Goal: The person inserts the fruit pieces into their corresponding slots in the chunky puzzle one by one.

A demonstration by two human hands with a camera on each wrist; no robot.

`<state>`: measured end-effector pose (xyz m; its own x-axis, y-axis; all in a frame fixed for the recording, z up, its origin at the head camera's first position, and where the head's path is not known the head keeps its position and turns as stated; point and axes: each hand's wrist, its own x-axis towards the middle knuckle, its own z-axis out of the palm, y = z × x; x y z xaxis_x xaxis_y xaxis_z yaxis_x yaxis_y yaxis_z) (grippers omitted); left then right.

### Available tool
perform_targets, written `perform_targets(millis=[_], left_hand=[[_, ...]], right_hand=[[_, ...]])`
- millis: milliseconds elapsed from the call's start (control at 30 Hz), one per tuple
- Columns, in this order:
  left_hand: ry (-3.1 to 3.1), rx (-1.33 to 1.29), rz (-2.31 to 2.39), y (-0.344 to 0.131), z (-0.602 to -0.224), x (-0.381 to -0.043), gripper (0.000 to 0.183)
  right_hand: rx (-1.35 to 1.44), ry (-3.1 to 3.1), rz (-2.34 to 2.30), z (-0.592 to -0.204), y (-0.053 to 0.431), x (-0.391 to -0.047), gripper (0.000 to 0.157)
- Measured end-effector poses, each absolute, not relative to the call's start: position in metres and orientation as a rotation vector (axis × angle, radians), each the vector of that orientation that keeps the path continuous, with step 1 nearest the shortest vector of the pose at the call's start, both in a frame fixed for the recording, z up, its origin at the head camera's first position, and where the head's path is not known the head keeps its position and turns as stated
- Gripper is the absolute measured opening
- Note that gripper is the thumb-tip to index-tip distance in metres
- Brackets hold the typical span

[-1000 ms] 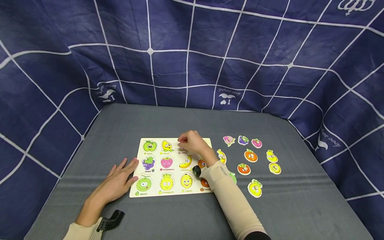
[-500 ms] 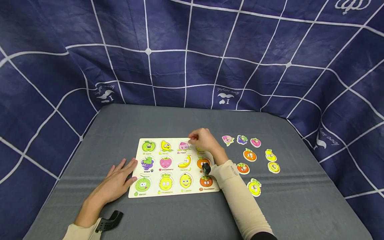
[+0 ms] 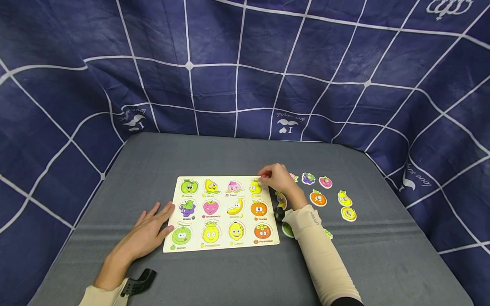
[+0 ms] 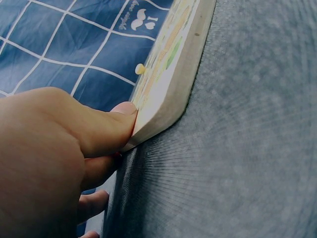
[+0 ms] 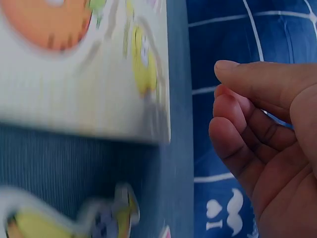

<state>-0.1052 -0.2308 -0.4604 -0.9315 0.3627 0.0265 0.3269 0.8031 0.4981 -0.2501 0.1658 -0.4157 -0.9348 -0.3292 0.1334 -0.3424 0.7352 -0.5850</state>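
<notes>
My left hand (image 3: pixel 147 231) lies on the table at the left edge of a fruit puzzle board (image 3: pixel 223 182). In the left wrist view, its thumb (image 4: pixel 106 130) touches the board's rounded corner, with a small knob (image 4: pixel 140 69) standing up beyond. Over the board's far right corner hovers my right hand (image 3: pixel 282 180), fingers loosely curled. The right wrist view shows nothing between its thumb and fingertips (image 5: pixel 227 130). Printed fruit faces fill the board in rows, among them an apple (image 3: pixel 189 186), a peach (image 3: pixel 234 186) and an orange (image 3: pixel 259 208).
Several loose fruit pieces lie right of the board: grapes (image 3: pixel 308 178), a pink fruit (image 3: pixel 326 182), an orange piece (image 3: pixel 318 198), a pear (image 3: pixel 344 198) and a round yellow piece (image 3: pixel 348 213). My right arm partly hides others. Blue gridded cloth (image 3: pixel 214 85) hangs behind the grey table (image 3: pixel 214 155).
My right hand has moved right, from over the peach to the board's far right corner, uncovering the peach and right-hand fruits. My left hand has stayed at the board's edge.
</notes>
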Motion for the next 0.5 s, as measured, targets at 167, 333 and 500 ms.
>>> perform_targets(millis=[167, 333, 500], left_hand=[[2.926, 0.561, 0.784, -0.232, -0.461, -0.104, 0.062], [2.918, 0.559, 0.792, -0.231, -0.46, -0.104, 0.062], [2.921, 0.567, 0.79, -0.231, -0.46, -0.104, 0.062]], right_hand=[[0.553, -2.882, 0.966, -0.415, 0.187, -0.254, 0.011], [0.527, -2.873, 0.939, -0.415, 0.208, -0.258, 0.013], [0.499, -2.893, 0.941, -0.415, 0.229, -0.261, 0.013]])
